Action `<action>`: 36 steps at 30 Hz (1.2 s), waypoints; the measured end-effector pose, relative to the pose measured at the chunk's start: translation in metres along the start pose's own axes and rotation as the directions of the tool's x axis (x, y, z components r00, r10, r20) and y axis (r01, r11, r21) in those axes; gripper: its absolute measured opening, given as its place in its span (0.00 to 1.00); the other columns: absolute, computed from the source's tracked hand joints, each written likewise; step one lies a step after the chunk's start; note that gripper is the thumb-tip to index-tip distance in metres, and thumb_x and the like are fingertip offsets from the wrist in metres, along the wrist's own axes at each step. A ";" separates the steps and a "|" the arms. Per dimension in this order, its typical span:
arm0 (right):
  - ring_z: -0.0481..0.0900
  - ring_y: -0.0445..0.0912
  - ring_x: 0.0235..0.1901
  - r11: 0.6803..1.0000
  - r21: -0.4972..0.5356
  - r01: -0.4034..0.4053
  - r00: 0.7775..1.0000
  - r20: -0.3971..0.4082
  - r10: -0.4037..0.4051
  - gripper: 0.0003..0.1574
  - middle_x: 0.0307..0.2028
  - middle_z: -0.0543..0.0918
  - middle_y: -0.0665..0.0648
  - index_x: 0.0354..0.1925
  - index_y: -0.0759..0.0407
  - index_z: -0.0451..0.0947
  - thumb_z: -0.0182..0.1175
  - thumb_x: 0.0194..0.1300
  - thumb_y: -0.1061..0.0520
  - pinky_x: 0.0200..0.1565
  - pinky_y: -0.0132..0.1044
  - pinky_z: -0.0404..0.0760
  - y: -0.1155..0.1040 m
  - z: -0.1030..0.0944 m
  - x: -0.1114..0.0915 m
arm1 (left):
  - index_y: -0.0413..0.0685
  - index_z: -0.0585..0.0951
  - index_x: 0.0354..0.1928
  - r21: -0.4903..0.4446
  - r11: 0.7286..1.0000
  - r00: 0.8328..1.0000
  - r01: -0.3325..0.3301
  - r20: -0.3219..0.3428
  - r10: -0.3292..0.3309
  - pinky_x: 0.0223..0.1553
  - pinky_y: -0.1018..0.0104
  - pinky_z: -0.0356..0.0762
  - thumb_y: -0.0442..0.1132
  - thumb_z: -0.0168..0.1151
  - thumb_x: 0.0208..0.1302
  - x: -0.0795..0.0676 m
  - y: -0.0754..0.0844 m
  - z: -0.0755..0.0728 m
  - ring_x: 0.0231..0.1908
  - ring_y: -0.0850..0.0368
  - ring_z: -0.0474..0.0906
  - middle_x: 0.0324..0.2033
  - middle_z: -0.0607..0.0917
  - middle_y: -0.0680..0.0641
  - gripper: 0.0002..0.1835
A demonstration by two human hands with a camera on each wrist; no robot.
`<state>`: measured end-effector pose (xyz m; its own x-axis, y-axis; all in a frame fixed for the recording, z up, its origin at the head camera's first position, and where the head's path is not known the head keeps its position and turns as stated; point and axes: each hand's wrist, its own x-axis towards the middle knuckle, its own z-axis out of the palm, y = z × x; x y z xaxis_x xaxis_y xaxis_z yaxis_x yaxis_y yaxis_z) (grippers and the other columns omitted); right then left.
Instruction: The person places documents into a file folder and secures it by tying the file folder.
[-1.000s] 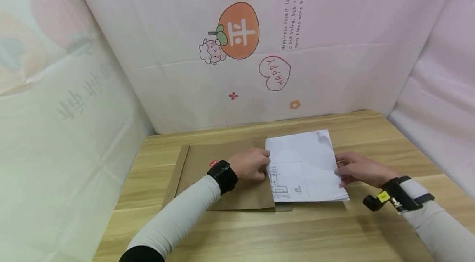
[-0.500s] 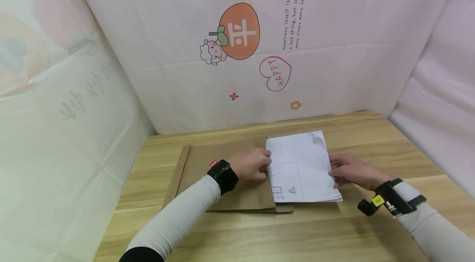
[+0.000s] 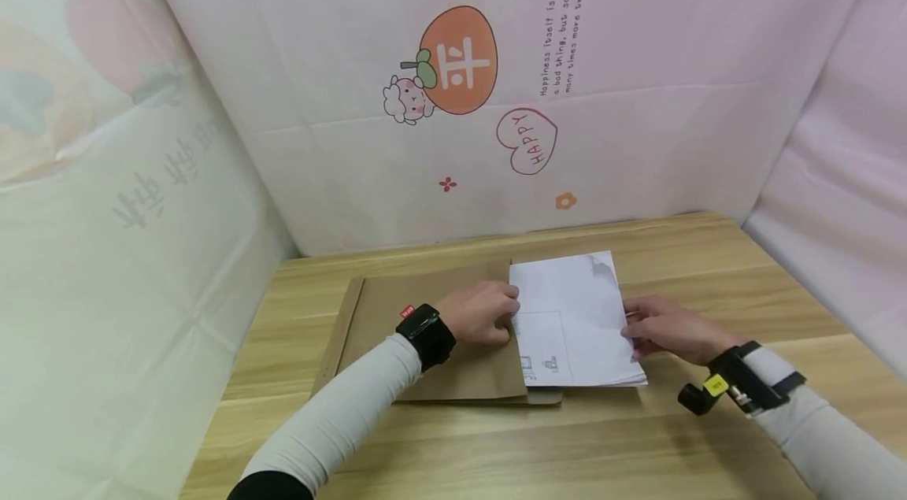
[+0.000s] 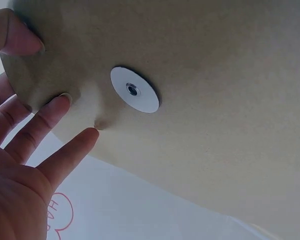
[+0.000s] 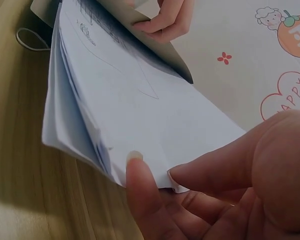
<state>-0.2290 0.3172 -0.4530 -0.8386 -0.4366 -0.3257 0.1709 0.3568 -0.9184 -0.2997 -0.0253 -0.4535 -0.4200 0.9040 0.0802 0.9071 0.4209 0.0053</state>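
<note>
At the left, the kraft envelope (image 3: 383, 319) lies on the desk (image 3: 496, 453); the left hand (image 3: 478, 315) has its fingers curled at the mouth edge, gripping the upper panel. Drawing-printed sheets (image 3: 574, 319) stick out of the mouth, and the right hand (image 3: 676, 328) pinches their outer edge. The near-side layers fan apart, so smooth sliding probably calls for a lifted panel, squared sheets and gentle force without creasing.

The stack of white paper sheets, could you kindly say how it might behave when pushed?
The stack of white paper sheets is probably floppy, since its thin layers curve; they may slide apart, as gaps show between them.
</note>
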 end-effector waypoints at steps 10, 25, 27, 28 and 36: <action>0.81 0.52 0.42 1.000 -0.002 -0.015 1.000 0.002 0.015 0.39 0.56 0.76 0.72 0.72 0.85 0.49 0.53 0.73 0.66 0.41 0.42 0.86 -0.007 0.006 0.004 | 0.56 0.75 0.24 -0.015 1.000 1.000 0.008 0.011 -0.008 0.30 0.73 0.60 0.40 0.68 0.55 0.000 0.001 -0.003 0.30 0.62 0.66 0.29 0.70 0.55 0.10; 0.81 0.52 0.43 0.999 -0.001 -0.036 0.999 0.007 0.036 0.40 0.59 0.74 0.74 0.73 0.84 0.48 0.53 0.74 0.66 0.43 0.44 0.86 -0.013 0.013 0.008 | 0.54 0.75 0.24 -0.023 1.000 1.000 0.008 0.011 -0.008 0.31 0.73 0.60 0.39 0.68 0.56 -0.002 0.005 -0.011 0.30 0.62 0.66 0.29 0.69 0.55 0.10; 0.81 0.52 0.43 0.999 0.000 -0.036 0.999 0.006 0.036 0.40 0.58 0.74 0.74 0.72 0.84 0.48 0.53 0.73 0.66 0.43 0.44 0.86 -0.014 0.013 0.009 | 0.54 0.75 0.24 -0.020 1.000 1.000 0.004 0.006 -0.004 0.31 0.73 0.60 0.39 0.69 0.56 -0.002 0.005 -0.011 0.30 0.62 0.65 0.29 0.69 0.55 0.10; 0.81 0.52 0.43 0.999 0.001 -0.037 0.999 0.006 0.037 0.40 0.58 0.74 0.73 0.72 0.83 0.49 0.54 0.73 0.66 0.43 0.44 0.86 -0.014 0.013 0.010 | 0.55 0.75 0.24 -0.019 1.000 1.000 0.002 0.003 -0.002 0.31 0.73 0.60 0.38 0.69 0.55 -0.002 0.005 -0.011 0.30 0.62 0.65 0.29 0.69 0.55 0.10; 0.82 0.52 0.41 1.000 0.009 -0.026 1.000 0.017 0.025 0.38 0.56 0.76 0.72 0.72 0.83 0.52 0.54 0.73 0.66 0.43 0.46 0.86 -0.013 0.020 0.013 | 0.56 0.74 0.24 -0.002 1.000 1.000 0.013 -0.003 -0.013 0.31 0.73 0.60 0.39 0.68 0.55 -0.003 0.007 -0.009 0.31 0.62 0.66 0.29 0.70 0.55 0.11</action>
<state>-0.2319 0.2903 -0.4495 -0.8249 -0.4416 -0.3528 0.1967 0.3608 -0.9117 -0.2920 -0.0255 -0.4444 -0.4317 0.8982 0.0828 0.9016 0.4325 0.0082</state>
